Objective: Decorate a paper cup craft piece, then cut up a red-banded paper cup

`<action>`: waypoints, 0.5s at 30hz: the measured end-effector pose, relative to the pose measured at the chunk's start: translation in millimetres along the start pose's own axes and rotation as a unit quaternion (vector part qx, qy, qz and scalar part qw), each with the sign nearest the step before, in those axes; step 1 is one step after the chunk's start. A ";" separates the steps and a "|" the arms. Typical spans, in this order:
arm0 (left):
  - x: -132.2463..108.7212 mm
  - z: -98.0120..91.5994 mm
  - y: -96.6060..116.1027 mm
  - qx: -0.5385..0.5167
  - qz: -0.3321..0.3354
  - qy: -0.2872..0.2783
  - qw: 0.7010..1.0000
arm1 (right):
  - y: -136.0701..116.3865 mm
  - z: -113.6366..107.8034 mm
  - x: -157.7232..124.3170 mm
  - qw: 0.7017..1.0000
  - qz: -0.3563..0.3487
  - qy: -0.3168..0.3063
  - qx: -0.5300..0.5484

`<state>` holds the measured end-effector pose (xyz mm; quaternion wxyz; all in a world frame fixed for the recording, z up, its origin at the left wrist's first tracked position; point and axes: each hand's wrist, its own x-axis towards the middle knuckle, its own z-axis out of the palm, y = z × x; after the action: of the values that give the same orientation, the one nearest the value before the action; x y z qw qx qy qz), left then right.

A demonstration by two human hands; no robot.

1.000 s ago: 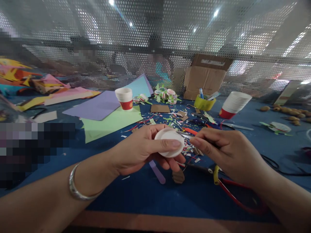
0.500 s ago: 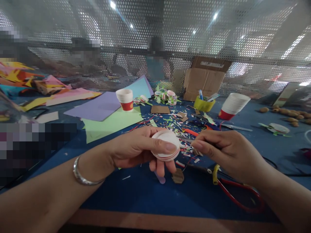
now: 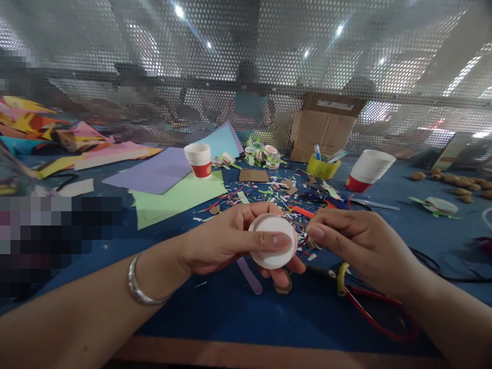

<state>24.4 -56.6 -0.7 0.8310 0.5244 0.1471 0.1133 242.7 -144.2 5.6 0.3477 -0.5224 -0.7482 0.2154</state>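
My left hand [image 3: 234, 238] grips a small white round paper-cup base [image 3: 269, 228] with a thin red line around its rim. The thumb lies flat across its face and the fingers are underneath. Just to the right, my right hand [image 3: 353, 241] is closed in a pinch, apart from the cup base; what sits between its fingertips is too small to make out. Below the hands lie a purple stick [image 3: 249, 277] and a small brown cardboard piece [image 3: 283, 284], partly hidden by the left fingers. Red-handled scissors [image 3: 378, 320] rest under the right forearm.
Paper scraps [image 3: 265, 192] litter the middle of the blue table. Behind stand cup stacks [image 3: 198, 160] [image 3: 369, 171], green-legged paper turtles [image 3: 263, 152], a yellow pen holder [image 3: 323, 166] and a cardboard box [image 3: 326, 125]. Coloured sheets [image 3: 172, 197] lie left; walnuts [image 3: 457, 179] lie right.
My left hand has moved slightly right and turned the cup base so its flat face shows more toward me. My right hand stays pinched, with its fingertips shifted only slightly.
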 end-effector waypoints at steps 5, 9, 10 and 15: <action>3.2 -0.7 -4.8 0.067 0.044 0.039 0.996 | 4.7 0.6 -1.6 0.999 0.016 0.001 -0.031; 4.5 -4.3 -6.2 0.085 0.048 0.053 0.994 | 7.2 1.1 -1.9 0.997 0.007 0.016 -0.070; 4.6 -5.0 -6.2 0.088 0.048 0.054 0.994 | 7.4 1.3 -1.7 0.997 0.003 0.018 -0.073; 4.6 -6.4 -5.8 0.123 0.059 0.058 0.989 | 7.0 1.9 0.2 0.997 -0.003 0.014 -0.082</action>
<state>26.5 -52.1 -9.2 0.7420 0.6230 0.1766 0.1735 245.6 -141.5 -0.4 0.3147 -0.5500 -0.7598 0.1453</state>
